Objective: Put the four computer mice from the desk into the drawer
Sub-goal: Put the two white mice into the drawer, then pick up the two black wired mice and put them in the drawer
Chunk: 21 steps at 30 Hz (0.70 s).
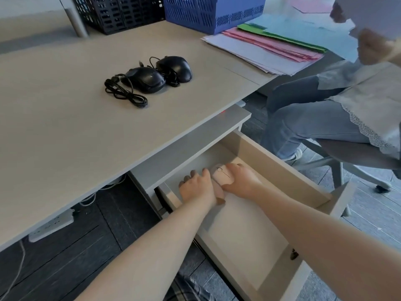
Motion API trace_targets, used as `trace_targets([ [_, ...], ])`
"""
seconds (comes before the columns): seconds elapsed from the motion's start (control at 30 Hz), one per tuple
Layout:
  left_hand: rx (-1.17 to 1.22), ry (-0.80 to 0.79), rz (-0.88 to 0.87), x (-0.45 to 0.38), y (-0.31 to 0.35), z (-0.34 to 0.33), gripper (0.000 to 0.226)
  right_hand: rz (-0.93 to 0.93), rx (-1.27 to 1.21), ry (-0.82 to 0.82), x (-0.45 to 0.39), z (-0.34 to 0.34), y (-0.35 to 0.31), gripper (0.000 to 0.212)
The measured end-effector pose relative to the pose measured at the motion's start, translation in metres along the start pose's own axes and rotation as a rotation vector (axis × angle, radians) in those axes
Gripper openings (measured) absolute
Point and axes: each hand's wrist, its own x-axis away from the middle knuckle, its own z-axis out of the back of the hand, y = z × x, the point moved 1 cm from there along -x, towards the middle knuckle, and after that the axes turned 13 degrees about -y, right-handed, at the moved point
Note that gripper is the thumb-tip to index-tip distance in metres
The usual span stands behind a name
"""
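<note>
Both hands, left hand (196, 187) and right hand (239, 181), cup a pink mouse (223, 175) (possibly two) inside the drawer (271, 166); two black mice (160, 73) wait at ten o'clock on the desk (65, 127).

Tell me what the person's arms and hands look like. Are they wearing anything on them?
Both forearms are bare, with no sleeves in view. The left hand and the right hand wear no gloves, and no watch, bracelet or ring shows. Some fingers are hidden, so a ring there cannot be ruled out.
</note>
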Motion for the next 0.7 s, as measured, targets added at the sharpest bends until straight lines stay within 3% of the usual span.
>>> trace_targets([
  [0.23, -0.014, 0.002, -0.036, 0.012, 0.000, 0.008, 0.111, -0.005, 0.033, 0.016, 0.011, 0.008, 0.000, 0.061],
  [0.33, -0.022, 0.046, -0.067, 0.026, 0.003, 0.021, 0.093, 0.005, 0.074, 0.029, 0.025, 0.020, -0.008, 0.053],
  [0.43, -0.039, 0.099, -0.105, 0.043, 0.008, 0.039, 0.060, 0.021, 0.084, 0.075, 0.042, 0.034, -0.018, 0.042],
  [0.57, -0.004, 0.237, -0.263, 0.077, 0.014, 0.066, 0.028, 0.096, 0.075, 0.323, 0.068, 0.063, -0.042, 0.031],
  [0.7, 0.093, 0.438, -0.408, 0.111, 0.014, 0.100, 0.021, 0.215, -0.052, 0.585, 0.089, 0.089, -0.077, 0.031],
])
